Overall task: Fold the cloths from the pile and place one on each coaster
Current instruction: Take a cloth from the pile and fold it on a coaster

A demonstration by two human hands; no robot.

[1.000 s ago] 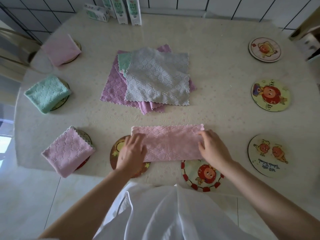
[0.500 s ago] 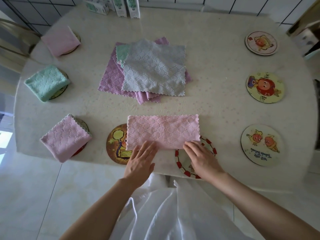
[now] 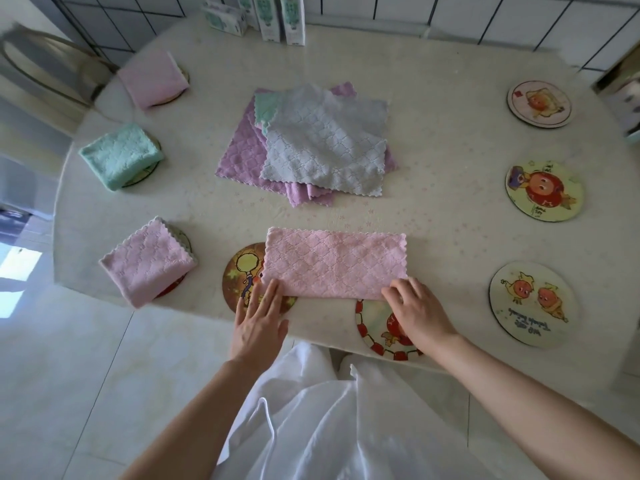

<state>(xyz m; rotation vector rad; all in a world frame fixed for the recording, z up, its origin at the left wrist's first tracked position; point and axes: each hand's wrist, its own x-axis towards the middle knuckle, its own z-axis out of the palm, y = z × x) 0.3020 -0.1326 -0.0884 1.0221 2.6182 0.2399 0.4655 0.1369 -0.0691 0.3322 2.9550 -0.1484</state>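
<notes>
The half-folded pink cloth (image 3: 334, 263) is seen just nearer than the pile (image 3: 311, 147). Its near-left corner is touched by the flat, straight-fingered left hand (image 3: 259, 320), and its near edge is met by the right hand (image 3: 419, 313), fingers bent, grip not confirmable. Left of the pile, three coasters (image 3: 147, 169) are topped with folded cloths (image 3: 121, 155); the scribbled coaster (image 3: 533, 304) right of the pile cannot be read.

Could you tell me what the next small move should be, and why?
Probably fold the pink cloth end over end: it lies as a long strip, left hand and right hand at its near edge, while the folded cloth beside it is square.
</notes>
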